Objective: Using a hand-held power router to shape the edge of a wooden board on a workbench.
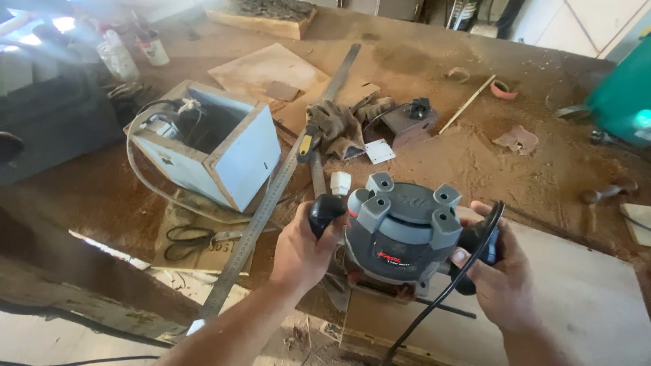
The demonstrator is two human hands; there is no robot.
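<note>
Both hands grasp the grey router (400, 230): left hand (303, 251) clenched on its black knob, right hand (498, 268) on opposite handle plus power cord (441, 298); router sits on plywood board (576, 298), no cut visible.

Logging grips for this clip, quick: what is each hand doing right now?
Left hand: closed on the left black knob of the grey router.
Right hand: closed on the router's right handle, black power cord running under its fingers.
</note>
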